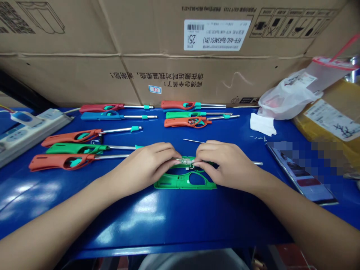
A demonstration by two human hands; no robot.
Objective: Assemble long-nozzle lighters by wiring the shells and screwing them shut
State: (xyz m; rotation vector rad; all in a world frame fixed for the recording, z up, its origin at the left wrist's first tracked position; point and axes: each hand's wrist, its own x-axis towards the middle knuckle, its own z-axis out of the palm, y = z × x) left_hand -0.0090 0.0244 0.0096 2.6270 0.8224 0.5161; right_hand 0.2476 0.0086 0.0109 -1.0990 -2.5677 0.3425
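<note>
Over a green lighter shell half [184, 158], my left hand [159, 161] is closed in a pinch at the left end of a small clear plastic lighter part [185, 161]. My right hand [221, 161] pinches at the right end of the same part, where thin wires and a tiny white piece show; its fingers hide the exact grip. Closer to me lies the other green shell half [184, 181], hollow side up, with a trigger-guard opening. A thin metal rod [193, 140] sticks out behind my right hand. A silver tube end [258, 163] shows past my right wrist.
Several long-nosed lighters lie at left, including a green one [75, 148], and more, including a red one [177, 104], lie along the cardboard box [92, 80]. A power strip [36, 129] sits far left. A phone [305, 176], white paper [263, 124] and plastic bag [287, 97] are at right.
</note>
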